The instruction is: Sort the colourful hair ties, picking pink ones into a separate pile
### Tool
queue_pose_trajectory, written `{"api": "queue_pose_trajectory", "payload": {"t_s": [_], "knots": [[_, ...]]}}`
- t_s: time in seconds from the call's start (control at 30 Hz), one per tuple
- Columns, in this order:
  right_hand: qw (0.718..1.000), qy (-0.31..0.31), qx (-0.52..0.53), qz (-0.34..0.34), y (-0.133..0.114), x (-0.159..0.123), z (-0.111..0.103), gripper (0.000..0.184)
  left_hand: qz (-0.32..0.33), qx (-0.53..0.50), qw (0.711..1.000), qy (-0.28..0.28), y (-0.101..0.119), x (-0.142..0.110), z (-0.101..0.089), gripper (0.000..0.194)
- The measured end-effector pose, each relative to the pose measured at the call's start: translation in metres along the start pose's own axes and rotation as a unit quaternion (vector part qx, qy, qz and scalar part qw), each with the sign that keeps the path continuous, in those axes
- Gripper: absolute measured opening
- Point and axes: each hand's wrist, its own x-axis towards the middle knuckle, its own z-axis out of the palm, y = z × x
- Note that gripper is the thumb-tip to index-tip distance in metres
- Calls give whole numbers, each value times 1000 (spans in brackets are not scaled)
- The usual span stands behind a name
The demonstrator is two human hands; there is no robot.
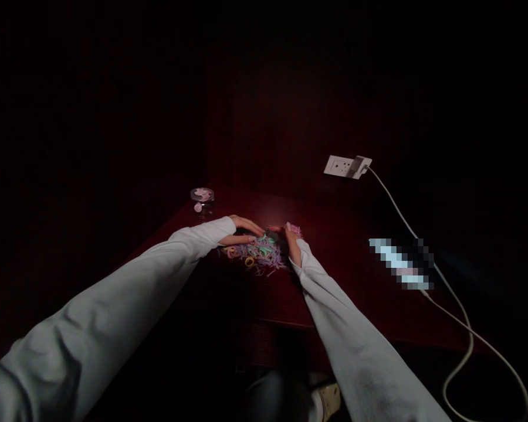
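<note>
A loose pile of small colourful elastic bands (264,252), in purple, green, yellow and pink, lies on the dark red table (264,299). My left hand (245,230) reaches over the pile's far left side, its fingers stretched out and the thumb apart from them. At the pile's right side is my right hand (293,241), cupped against it with the fingers pointing inward and the thumb raised. Both hands are open. A few pink bands (296,231) show just beyond the right hand. Shadow hides part of the right fingers.
A clear container with a pinkish patterned lid (202,194) stands at the far left. A wall socket (341,167) holds a charger (361,166), whose white cable (396,205) runs down the right side. A blurred-out lit device (398,264) lies on the table's right.
</note>
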Motion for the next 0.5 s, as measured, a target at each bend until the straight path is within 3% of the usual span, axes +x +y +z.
{"api": "queue_pose_trajectory", "payload": {"t_s": [0.13,0.27,0.5], "knots": [[990,-1,-111,-87,-9,0,-16,43,17,83,996,14,9,2,-8,33],[974,-12,-201,-102,-10,-4,-16,17,-12,183,983,-8,12,4,-7,46],[956,-75,-269,-88,-6,-6,-9,32,-38,176,984,-16,11,4,2,43]]}}
